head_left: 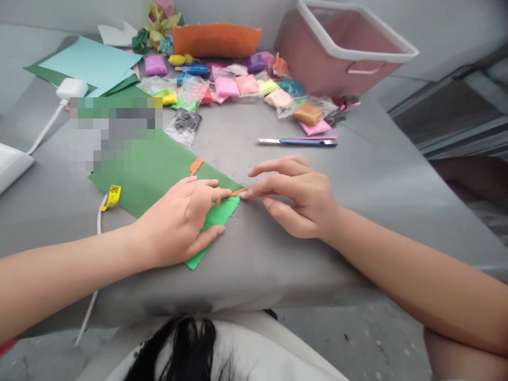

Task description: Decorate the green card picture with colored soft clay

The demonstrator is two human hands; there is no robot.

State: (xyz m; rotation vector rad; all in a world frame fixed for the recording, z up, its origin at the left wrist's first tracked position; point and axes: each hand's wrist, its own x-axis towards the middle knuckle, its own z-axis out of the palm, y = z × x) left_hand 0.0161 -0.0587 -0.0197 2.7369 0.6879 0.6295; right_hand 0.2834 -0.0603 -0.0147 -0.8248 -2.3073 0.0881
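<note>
Dark green paper (159, 159) lies on the grey table, with a bright green layer (224, 211) covering its near right end. A thin orange clay strip (239, 192) runs along the edge where the two greens meet. My left hand (182, 214) rests flat over the bright green part, fingers stretched out, its fingertips at the strip; the strip's other part is hidden under it. My right hand (297, 196) has its fingers apart and touches the strip's right end with one fingertip. A small orange clay piece (196, 166) sits on the dark green paper beyond my left hand.
A utility knife (301, 142) lies beyond my right hand. Several bagged coloured clay packs (226, 87) spread across the back, beside a pink bin (325, 63) and an orange curved piece (216, 41). Light blue sheets (87, 61) and a white charger (72, 89) are at left.
</note>
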